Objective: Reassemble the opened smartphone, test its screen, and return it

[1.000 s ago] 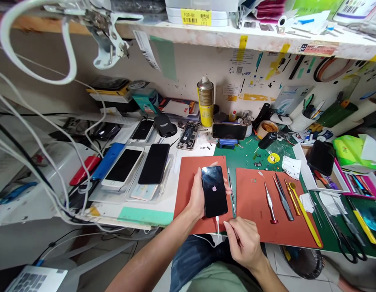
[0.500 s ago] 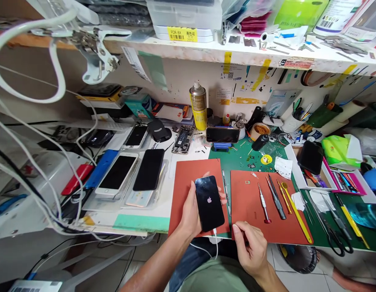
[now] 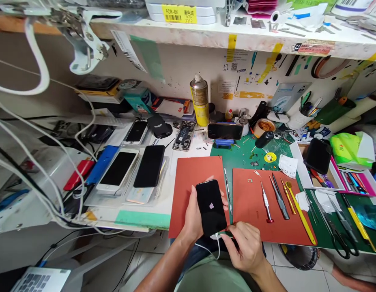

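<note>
Closer to the white plug (image 3: 217, 235) than half a second ago, the right hand (image 3: 245, 246) is now brought, its thumb and forefinger tips set just beside the cable (image 3: 218, 252); whether anything is pinched between them cannot be told, and its other fingers are curled in. At the lower centre of the frame, a black phone (image 3: 211, 206) with a lit logo is held up by the left hand (image 3: 194, 215), its thumb clamped along one edge and its fingertips wrapped round the other. For good handling, the phone is best kept steady by its edges, with the glass left unpressed, and the plug is best gripped by its body rather than by the cord and kept in line with the port, since a sideways tug could strain it. Below the phone, the left red mat (image 3: 187, 174) is partly covered. At the right of the frame, a dark slab (image 3: 318, 155) and coloured handles are held in a white box (image 3: 298, 162), and pens (image 3: 357, 181) are kept in a pink box (image 3: 359, 195). Toward the upper right, brownish material is contained in a round tub (image 3: 261, 131), and slim tools (image 3: 310, 106) are stood in a white cup (image 3: 295, 119).
</note>
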A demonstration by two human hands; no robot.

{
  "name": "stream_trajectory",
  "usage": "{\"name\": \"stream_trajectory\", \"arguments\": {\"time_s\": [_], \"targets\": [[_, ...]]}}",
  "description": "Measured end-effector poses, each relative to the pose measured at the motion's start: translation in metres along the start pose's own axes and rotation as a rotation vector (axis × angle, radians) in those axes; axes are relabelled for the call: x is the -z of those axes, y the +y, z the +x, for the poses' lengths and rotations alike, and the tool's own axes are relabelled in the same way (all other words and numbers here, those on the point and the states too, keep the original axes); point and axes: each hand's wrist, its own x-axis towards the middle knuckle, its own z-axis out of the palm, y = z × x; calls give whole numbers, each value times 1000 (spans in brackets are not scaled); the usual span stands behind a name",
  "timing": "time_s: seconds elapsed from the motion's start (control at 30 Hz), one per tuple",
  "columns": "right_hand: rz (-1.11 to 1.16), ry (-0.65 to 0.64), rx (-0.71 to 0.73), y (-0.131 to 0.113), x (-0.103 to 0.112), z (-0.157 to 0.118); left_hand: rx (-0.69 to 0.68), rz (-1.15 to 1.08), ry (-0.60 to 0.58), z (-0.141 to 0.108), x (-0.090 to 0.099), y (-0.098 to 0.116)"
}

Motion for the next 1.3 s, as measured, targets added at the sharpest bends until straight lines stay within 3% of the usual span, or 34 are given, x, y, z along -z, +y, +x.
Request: {"name": "stream_trajectory", "arguments": {"time_s": [0.43,1.3], "targets": [[-27,-35,23,1,1,0,15,-43,-83,-3,5,-1],[-49,-52,15,1,1,0,51,-30,-38,-2,3,1]]}}
